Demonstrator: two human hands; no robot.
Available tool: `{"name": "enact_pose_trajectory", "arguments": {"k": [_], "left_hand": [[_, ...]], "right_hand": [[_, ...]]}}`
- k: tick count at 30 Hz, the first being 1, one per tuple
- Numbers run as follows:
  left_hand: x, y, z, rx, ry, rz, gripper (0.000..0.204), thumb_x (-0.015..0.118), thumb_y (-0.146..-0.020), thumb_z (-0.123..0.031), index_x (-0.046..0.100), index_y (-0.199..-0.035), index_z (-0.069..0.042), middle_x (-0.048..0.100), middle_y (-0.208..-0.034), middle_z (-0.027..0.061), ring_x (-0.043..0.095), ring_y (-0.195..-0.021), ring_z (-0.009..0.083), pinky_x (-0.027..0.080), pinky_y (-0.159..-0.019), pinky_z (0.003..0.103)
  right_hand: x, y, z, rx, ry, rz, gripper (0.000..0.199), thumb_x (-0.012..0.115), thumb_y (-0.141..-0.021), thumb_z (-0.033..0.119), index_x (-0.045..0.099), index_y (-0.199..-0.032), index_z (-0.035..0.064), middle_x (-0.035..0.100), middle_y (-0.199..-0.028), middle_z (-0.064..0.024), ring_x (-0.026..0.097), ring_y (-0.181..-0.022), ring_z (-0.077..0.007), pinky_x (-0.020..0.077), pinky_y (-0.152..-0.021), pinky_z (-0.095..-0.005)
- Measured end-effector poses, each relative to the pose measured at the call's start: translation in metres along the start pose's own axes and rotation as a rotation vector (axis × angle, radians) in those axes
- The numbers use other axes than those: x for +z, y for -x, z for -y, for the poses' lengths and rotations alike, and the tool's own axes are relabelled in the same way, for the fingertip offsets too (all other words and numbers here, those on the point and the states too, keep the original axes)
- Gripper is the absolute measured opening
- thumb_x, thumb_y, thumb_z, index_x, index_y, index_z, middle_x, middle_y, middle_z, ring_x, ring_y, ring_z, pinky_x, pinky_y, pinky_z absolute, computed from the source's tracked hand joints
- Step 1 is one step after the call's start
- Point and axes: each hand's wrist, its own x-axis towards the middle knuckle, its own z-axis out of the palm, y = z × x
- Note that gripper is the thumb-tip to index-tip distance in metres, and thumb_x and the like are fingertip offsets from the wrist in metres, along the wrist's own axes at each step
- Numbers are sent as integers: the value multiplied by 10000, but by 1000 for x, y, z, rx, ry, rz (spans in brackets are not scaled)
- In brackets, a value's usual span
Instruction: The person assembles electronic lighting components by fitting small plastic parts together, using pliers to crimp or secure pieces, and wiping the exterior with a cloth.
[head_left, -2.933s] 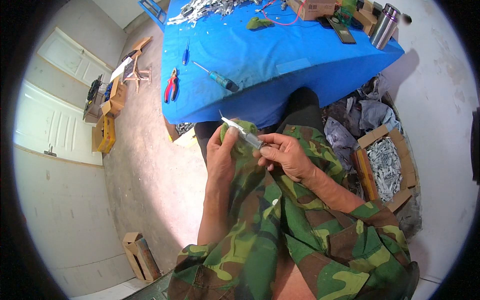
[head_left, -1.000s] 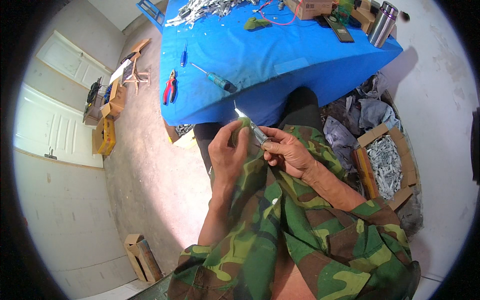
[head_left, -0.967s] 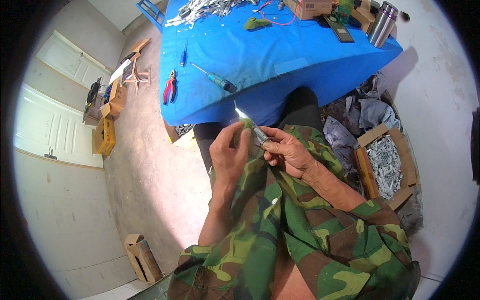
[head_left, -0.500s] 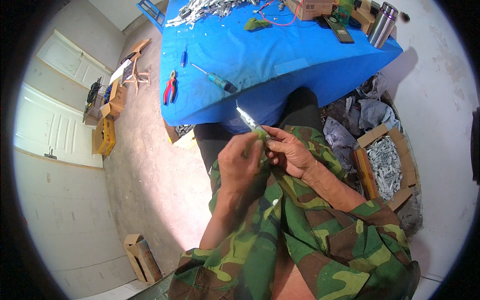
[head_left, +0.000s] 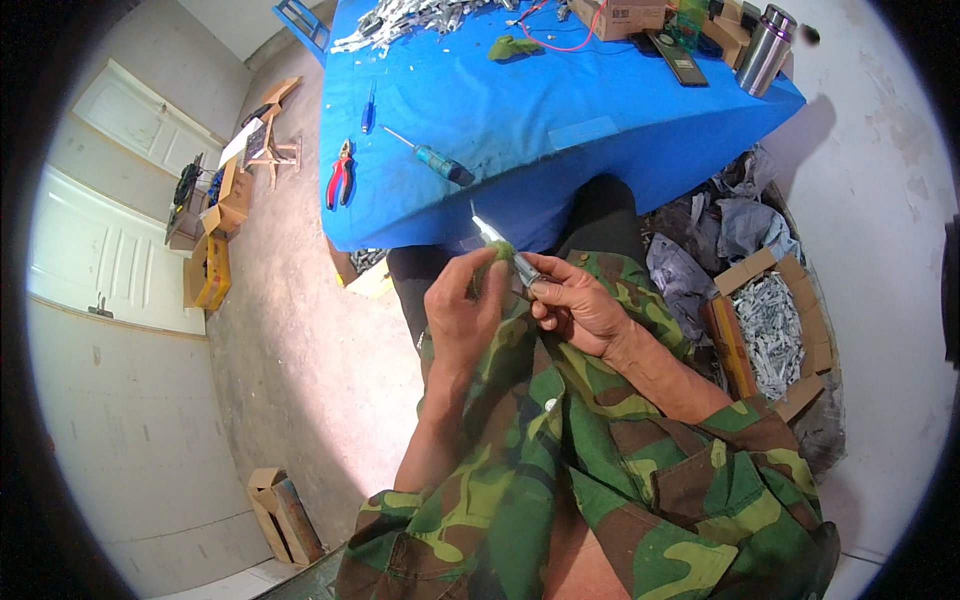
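Both hands meet over the lap, just below the near edge of the blue tabletop (head_left: 560, 130): right hand (head_left: 575, 310) has its grip clenched on a small silvery tube-like part (head_left: 505, 252), tip pointing up-left, held between thumb and fingers. Left hand (head_left: 465, 310) is curled with fingertips pinching a bit of green material (head_left: 497, 250) against the part. On the tabletop, well apart: red pliers (head_left: 340, 172), screwdriver (head_left: 430, 157), steel flask (head_left: 764, 50); cardboard box of pale scraps (head_left: 775, 320) on the floor to the right.
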Motion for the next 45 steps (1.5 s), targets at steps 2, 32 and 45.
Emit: {"name": "enact_pose_trajectory", "arguments": {"k": [2,32,45], "left_hand": [[3,5,-6,16,1,21,192,745,-975,-75,747,-1147,8,771,-1012,137,746,-912,203,571,-810,313],[-2,-2,4,-60,26,18,208,732,-1000,-113,752,-1171,3,772,-1003,99,712,-893,154,564,-805,301],[8,14,-17,39,42,67,189,759,-929,-25,745,-1115,6,756,-971,137,730,-854,212,558,-768,310]], "right_hand": [[0,0,1,1,3,-15,462,652,-1039,57,572,-1491,104,684,-1092,3,634,-806,-80,521,-646,-229],[-1,-1,1,5,-32,37,458,656,-1035,53,578,-1484,91,678,-1051,10,636,-800,-69,509,-628,-216],[-5,-2,3,13,-76,18,459,644,-1043,64,567,-1493,112,693,-1136,13,651,-818,-67,521,-638,-201]]}}
